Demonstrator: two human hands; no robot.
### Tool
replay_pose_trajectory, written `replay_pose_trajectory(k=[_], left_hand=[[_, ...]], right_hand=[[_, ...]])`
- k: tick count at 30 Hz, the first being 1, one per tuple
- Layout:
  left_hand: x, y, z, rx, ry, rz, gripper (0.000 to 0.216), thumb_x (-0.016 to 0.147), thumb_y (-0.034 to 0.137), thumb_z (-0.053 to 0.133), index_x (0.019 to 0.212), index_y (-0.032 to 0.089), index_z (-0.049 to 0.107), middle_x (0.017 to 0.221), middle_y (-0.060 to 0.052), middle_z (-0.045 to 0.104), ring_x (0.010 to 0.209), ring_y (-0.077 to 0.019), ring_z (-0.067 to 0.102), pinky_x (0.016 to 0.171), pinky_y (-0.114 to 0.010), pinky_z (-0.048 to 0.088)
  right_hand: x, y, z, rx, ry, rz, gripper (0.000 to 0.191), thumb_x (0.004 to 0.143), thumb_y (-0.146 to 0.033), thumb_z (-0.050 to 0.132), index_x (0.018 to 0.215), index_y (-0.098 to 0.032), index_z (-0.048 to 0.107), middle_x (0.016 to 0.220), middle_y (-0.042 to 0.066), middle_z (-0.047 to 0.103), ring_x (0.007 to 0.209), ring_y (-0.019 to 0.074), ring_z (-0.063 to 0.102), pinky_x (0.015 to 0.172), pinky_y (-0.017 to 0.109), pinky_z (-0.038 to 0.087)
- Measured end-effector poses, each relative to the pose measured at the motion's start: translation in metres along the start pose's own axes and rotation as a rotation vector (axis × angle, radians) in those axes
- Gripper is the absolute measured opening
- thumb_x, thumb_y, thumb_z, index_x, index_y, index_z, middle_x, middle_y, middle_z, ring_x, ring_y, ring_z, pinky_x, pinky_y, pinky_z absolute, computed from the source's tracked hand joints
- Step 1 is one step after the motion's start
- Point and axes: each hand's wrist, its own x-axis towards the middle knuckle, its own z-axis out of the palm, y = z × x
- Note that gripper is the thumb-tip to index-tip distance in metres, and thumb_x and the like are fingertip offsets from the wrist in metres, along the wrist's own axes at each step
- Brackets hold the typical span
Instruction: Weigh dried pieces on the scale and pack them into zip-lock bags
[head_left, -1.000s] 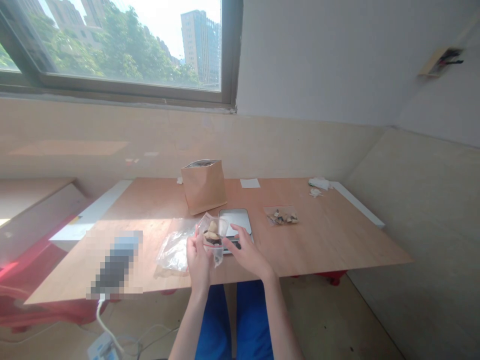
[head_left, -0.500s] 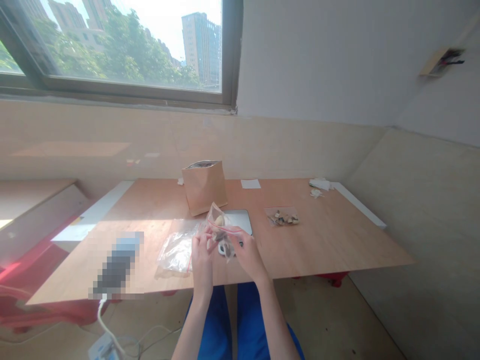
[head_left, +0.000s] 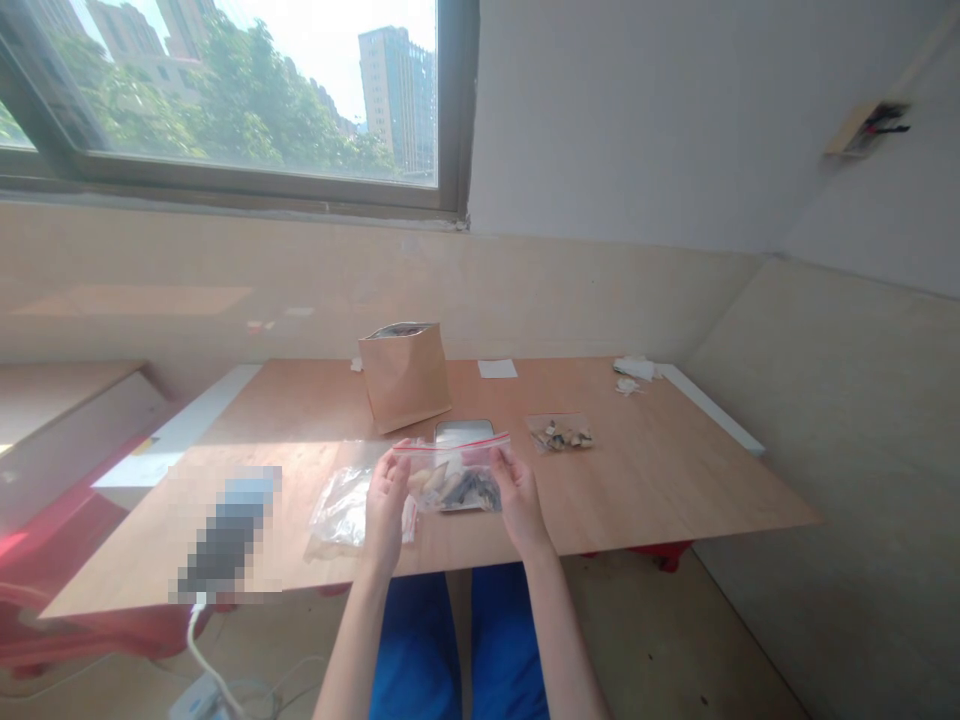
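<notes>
A clear zip bag [head_left: 451, 484] with a red seal strip hangs stretched between my hands, with pale and dark dried pieces inside. My left hand [head_left: 387, 492] pinches its left top corner, and my right hand [head_left: 514, 488] pinches the right top corner. Behind and partly under the bag sits a small scale [head_left: 463, 430] with a pale top plate, mostly hidden. Beside my left hand lies a pile of clear plastic bags [head_left: 343, 508]. Another filled zip bag [head_left: 561, 434] with similar pieces rests flat on the table, to the right of the scale.
An open brown paper bag [head_left: 405, 378] stands at the back of the wooden table [head_left: 660, 480]. A white paper [head_left: 497, 369] and crumpled white scraps [head_left: 634, 370] lie along the far side. At left, a blurred-out object [head_left: 229, 535] has a white cable [head_left: 196, 640] running off the front edge.
The zip bag was bunched and tilted between both hands; now it is spread wide and level. My hands have moved apart, each at one top corner.
</notes>
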Motion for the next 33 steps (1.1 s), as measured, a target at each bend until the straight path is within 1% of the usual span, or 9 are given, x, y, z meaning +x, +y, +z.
replay_pose_trajectory(k=[4,7,10,13,16,18,21,26,33], left_hand=[[-0.003,0.001,0.0,0.085,0.001,0.019,0.041,0.074,0.051,0.056,0.091,0.015,0.062,0.088,-0.008,0.067,0.083,-0.0197,0.063,0.075,-0.03,0.048],[-0.004,0.005,0.001,0.127,0.059,0.043,0.039,0.074,0.051,0.057,0.089,0.015,0.062,0.083,-0.007,0.067,0.077,-0.0186,0.062,0.069,-0.028,0.048],[-0.005,0.011,0.003,0.172,0.15,0.065,0.036,0.071,0.049,0.061,0.085,0.015,0.063,0.077,-0.006,0.067,0.07,-0.0168,0.062,0.064,-0.025,0.047],[-0.006,0.016,0.004,0.187,0.207,0.078,0.035,0.069,0.047,0.064,0.082,0.014,0.063,0.075,-0.005,0.068,0.07,-0.0167,0.062,0.065,-0.025,0.047],[-0.007,0.019,0.003,0.173,0.187,0.077,0.035,0.071,0.047,0.062,0.083,0.014,0.064,0.076,-0.006,0.068,0.073,-0.0172,0.063,0.066,-0.025,0.046],[-0.007,0.019,0.001,0.176,0.172,0.068,0.036,0.072,0.048,0.06,0.086,0.015,0.065,0.076,-0.005,0.069,0.072,-0.0168,0.063,0.063,-0.023,0.045],[-0.008,0.018,-0.001,0.185,0.164,0.073,0.036,0.075,0.048,0.057,0.087,0.015,0.065,0.076,-0.006,0.069,0.072,-0.0163,0.063,0.061,-0.022,0.044],[-0.006,0.018,-0.002,0.148,0.165,0.091,0.035,0.075,0.047,0.057,0.087,0.015,0.063,0.077,-0.006,0.069,0.074,-0.0182,0.065,0.067,-0.025,0.047],[-0.011,0.023,0.002,0.25,0.197,0.162,0.033,0.077,0.047,0.054,0.086,0.016,0.061,0.075,-0.005,0.069,0.078,-0.0198,0.065,0.068,-0.026,0.045]], right_hand=[[0.002,0.004,0.0,0.01,0.015,0.006,0.035,0.085,-0.047,0.046,0.084,-0.017,0.065,0.083,0.007,0.069,0.078,0.018,0.066,0.077,0.032,0.051],[0.002,0.0,-0.001,-0.077,0.03,-0.013,0.037,0.086,-0.047,0.045,0.082,-0.017,0.065,0.079,0.007,0.07,0.072,0.0173,0.066,0.072,0.03,0.051],[0.002,-0.004,-0.003,-0.176,0.096,-0.052,0.034,0.085,-0.046,0.047,0.082,-0.017,0.064,0.074,0.005,0.07,0.065,0.016,0.065,0.066,0.027,0.05],[0.003,-0.005,-0.005,-0.204,0.168,-0.061,0.031,0.083,-0.045,0.05,0.081,-0.017,0.061,0.072,0.005,0.069,0.059,0.0152,0.064,0.06,0.026,0.049],[0.003,-0.003,-0.006,-0.198,0.233,-0.065,0.028,0.08,-0.044,0.056,0.078,-0.017,0.058,0.07,0.004,0.068,0.056,0.0148,0.063,0.059,0.025,0.048],[0.004,-0.002,-0.007,-0.198,0.246,-0.069,0.027,0.079,-0.044,0.057,0.077,-0.017,0.058,0.069,0.003,0.068,0.055,0.0147,0.062,0.059,0.025,0.047],[0.003,-0.002,-0.009,-0.216,0.222,-0.076,0.03,0.082,-0.046,0.052,0.081,-0.017,0.06,0.073,0.005,0.069,0.057,0.0154,0.063,0.059,0.026,0.047],[0.003,-0.003,-0.01,-0.262,0.173,-0.081,0.037,0.086,-0.049,0.042,0.083,-0.017,0.061,0.076,0.006,0.069,0.063,0.0177,0.064,0.062,0.028,0.048],[0.002,-0.003,-0.01,-0.315,0.209,-0.132,0.034,0.087,-0.048,0.042,0.081,-0.019,0.058,0.078,0.005,0.068,0.061,0.0161,0.063,0.062,0.027,0.047]])
